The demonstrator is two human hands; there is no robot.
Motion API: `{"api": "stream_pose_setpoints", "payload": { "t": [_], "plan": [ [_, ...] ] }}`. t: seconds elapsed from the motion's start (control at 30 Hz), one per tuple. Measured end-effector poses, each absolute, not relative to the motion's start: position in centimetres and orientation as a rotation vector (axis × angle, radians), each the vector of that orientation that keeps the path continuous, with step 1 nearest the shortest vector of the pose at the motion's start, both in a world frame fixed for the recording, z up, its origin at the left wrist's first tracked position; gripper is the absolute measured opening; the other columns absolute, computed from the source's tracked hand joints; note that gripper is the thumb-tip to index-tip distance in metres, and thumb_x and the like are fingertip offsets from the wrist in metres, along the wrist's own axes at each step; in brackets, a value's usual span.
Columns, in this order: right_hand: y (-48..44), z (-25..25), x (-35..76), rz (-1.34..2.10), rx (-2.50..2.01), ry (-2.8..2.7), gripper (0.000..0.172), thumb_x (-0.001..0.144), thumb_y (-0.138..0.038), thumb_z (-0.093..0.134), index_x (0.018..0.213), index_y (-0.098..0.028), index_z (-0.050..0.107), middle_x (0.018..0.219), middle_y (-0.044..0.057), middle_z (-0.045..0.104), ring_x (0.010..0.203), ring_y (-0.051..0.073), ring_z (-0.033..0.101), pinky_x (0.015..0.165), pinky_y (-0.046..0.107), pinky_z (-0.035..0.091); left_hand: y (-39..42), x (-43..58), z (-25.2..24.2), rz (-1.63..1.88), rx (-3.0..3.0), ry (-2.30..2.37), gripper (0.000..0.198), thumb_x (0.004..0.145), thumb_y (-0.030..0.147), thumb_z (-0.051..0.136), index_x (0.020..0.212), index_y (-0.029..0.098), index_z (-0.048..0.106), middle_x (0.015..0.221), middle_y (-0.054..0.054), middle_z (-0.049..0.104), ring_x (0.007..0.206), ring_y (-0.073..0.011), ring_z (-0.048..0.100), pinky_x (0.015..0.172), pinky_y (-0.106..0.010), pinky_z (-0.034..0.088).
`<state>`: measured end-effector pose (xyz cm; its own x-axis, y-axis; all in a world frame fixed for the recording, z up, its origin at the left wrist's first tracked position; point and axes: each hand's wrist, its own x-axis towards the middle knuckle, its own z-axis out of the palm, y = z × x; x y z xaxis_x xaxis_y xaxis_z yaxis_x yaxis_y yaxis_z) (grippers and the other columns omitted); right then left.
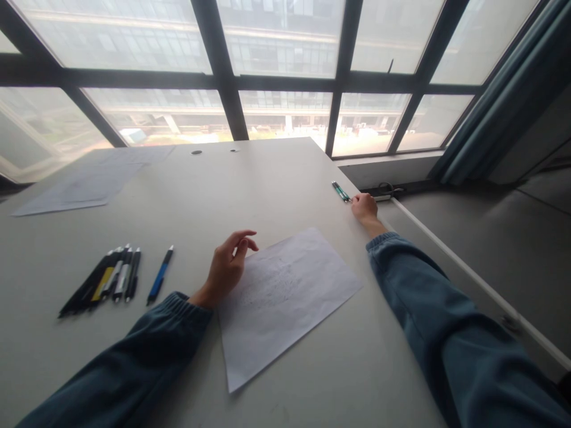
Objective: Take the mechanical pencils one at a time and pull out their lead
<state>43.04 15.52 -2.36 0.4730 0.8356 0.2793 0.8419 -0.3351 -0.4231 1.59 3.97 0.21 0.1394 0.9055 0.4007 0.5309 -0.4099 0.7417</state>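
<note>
My left hand (227,264) hovers at or rests on the upper left edge of a white sheet of paper (307,297), its fingers loosely curved and apart with nothing in them. Dark, faint marks cover part of that sheet. Near the table's right edge, my right hand (364,207) is closed, its fingertips at the lower end of a pair of green and dark pens (341,191). What the fingers hold, if anything, is hidden. Left of my left hand lies a blue pen (160,276), apart from a bunch of several pens (107,276) in black, yellow and silver.
More white sheets (89,181) lie at the far left of the white table (259,184). Two round holes are set near its back edge. Large windows stand behind. A dark cable (389,189) and a blue curtain (504,95) are beyond the right edge.
</note>
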Motion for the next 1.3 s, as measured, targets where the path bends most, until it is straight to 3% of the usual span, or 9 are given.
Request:
{"api": "stream_pose_setpoints", "payload": {
  "t": [0.6,1.3],
  "plan": [
    [15.66,-2.97,43.25,-0.016,-2.154,-1.407,0.021,0.089,-0.030,0.064,0.097,-0.018,0.080,0.099,0.014,0.078,0.098,0.026,0.072,0.088,0.032,0.051,3.90,1.74,0.58,1.148,1.999,1.392,0.030,0.096,0.034,0.048,0.114,0.019,0.067,0.084,-0.003,0.072,0.072,-0.0167,0.060,0.061,-0.026,0.042],
    [15.53,-2.68,42.96,0.014,-2.150,-1.387,0.021,0.088,-0.029,0.064,0.095,-0.017,0.079,0.100,0.014,0.078,0.097,0.024,0.071,0.089,0.031,0.050,3.79,1.76,0.66,1.145,2.001,1.400,0.030,0.097,0.034,0.048,0.114,0.020,0.067,0.084,-0.003,0.073,0.063,-0.0143,0.055,0.058,-0.025,0.039]
  ]
}}
